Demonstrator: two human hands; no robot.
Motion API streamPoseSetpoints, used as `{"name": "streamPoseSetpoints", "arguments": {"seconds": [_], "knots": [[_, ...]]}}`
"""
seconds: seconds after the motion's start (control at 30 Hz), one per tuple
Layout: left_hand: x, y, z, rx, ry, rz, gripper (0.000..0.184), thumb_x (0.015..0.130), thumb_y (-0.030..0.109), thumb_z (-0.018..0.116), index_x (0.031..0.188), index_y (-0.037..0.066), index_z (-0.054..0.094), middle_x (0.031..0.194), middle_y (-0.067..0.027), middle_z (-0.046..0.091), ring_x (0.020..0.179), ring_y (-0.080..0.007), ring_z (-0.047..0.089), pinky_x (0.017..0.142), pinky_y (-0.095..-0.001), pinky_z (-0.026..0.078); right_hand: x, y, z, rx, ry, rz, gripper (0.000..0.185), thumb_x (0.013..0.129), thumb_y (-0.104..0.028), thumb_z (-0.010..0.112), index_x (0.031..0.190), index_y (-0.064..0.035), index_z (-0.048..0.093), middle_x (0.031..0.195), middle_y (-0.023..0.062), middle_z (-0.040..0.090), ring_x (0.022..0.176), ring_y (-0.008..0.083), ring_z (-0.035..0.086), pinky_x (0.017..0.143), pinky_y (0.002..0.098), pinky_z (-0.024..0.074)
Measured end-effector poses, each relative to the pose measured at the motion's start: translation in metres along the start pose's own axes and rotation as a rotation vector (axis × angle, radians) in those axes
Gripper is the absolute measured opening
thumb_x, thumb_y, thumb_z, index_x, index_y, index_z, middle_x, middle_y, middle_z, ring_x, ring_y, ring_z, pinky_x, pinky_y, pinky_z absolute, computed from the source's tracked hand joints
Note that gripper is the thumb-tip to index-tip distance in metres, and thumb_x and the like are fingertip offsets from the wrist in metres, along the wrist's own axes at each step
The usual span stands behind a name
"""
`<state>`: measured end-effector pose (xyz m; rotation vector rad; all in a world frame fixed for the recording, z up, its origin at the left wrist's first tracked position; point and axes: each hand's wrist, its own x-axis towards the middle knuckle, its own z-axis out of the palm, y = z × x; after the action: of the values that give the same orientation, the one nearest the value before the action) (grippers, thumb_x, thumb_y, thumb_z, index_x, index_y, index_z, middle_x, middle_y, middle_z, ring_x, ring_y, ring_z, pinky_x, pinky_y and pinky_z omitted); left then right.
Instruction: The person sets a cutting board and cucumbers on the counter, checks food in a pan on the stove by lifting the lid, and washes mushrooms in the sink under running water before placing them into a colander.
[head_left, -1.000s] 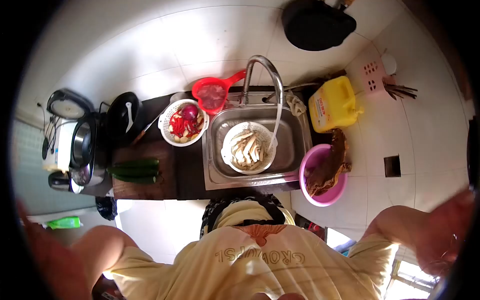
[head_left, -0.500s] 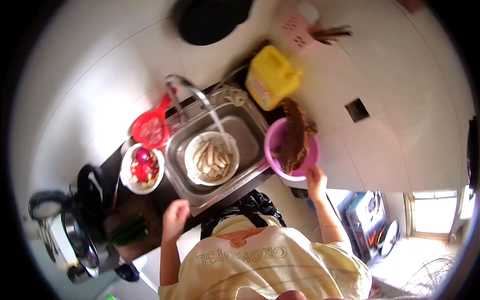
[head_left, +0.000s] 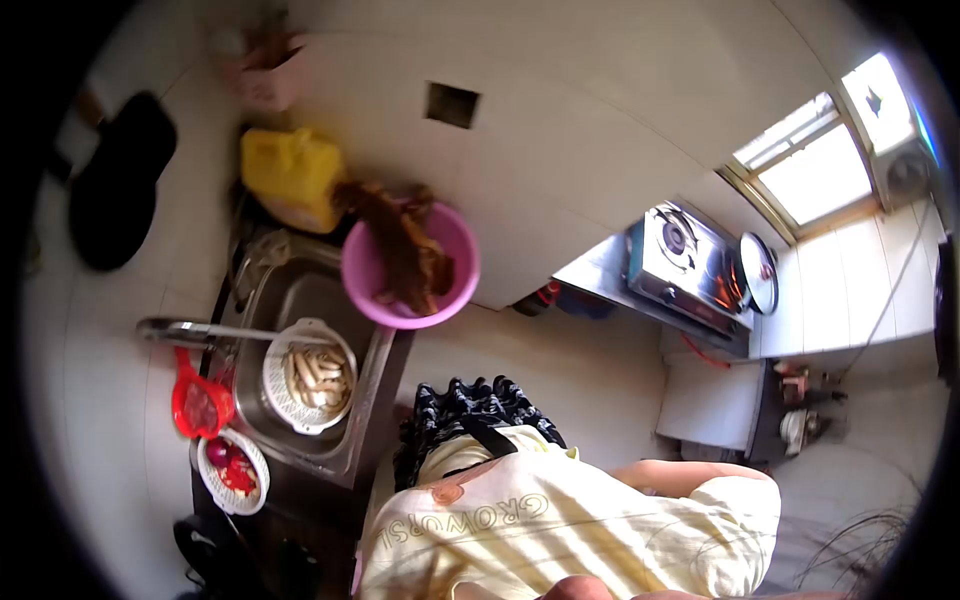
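Water (head_left: pixel 250 332) runs into the white colander (head_left: pixel 277 385) at eight o'clock, over pale strips (head_left: pixel 318 379); both hands are out of sight, so I can't tell their grip.

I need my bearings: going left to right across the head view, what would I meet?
Black pan, red scoop, yellow jug, pink basin, stove, lid.
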<state>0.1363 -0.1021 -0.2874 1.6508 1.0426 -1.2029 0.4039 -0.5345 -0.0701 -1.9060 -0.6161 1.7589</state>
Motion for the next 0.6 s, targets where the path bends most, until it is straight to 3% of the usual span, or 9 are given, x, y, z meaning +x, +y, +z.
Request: {"name": "streamPoseSetpoints", "arguments": {"seconds": [0.17, 0.27, 0.37, 0.6], "knots": [[0.006, 0.067, -0.009, 0.079, 0.069, 0.065, 0.032, 0.074, 0.02, 0.057, 0.101, 0.003, 0.056, 0.104, -0.0178, 0.054, 0.105, -0.0226, 0.046, 0.087, -0.0333, 0.036, -0.036, 0.049, 0.007, 0.161, 0.117, -0.067, 0.027, 0.067, -0.023, 0.055, 0.082, -0.0009, 0.057, 0.083, 0.0204, 0.057, 0.077, 0.0354, 0.054, 0.068, 0.0394, 0.0432], [0.01, 0.106, 0.006, 0.17, 0.077, 0.065, 0.032, 0.074, 0.02, 0.057, 0.101, 0.003, 0.056, 0.104, -0.0177, 0.054, 0.106, -0.0223, 0.046, 0.088, -0.0331, 0.035, -0.071, 0.09, 0.01, 0.037, 0.115, -0.007, 0.029, 0.067, -0.023, 0.056, 0.083, 0.0004, 0.057, 0.084, 0.0212, 0.057, 0.08, 0.0362, 0.054, 0.069, 0.0401, 0.0427], [0.015, 0.147, 0.031, 0.266, 0.061, 0.06, 0.033, 0.074, 0.021, 0.057, 0.101, 0.003, 0.056, 0.104, -0.0176, 0.054, 0.106, -0.022, 0.045, 0.088, -0.033, 0.035, -0.095, 0.162, 0.03, 0.079, 0.249, -0.091, 0.029, 0.067, -0.023, 0.056, 0.085, 0.0005, 0.057, 0.085, 0.0214, 0.057, 0.081, 0.0371, 0.053, 0.07, 0.0393, 0.0431], [0.007, 0.267, 0.109, 0.458, -0.01, 0.173, 0.034, 0.074, 0.021, 0.057, 0.102, 0.003, 0.055, 0.105, -0.0174, 0.054, 0.107, -0.0212, 0.044, 0.089, -0.0326, 0.034, -0.172, 0.21, 0.043, 0.324, 0.377, -0.05, 0.029, 0.068, -0.021, 0.056, 0.086, 0.0012, 0.057, 0.088, 0.021, 0.057, 0.081, 0.0347, 0.054, 0.07, 0.0373, 0.0431]]}}
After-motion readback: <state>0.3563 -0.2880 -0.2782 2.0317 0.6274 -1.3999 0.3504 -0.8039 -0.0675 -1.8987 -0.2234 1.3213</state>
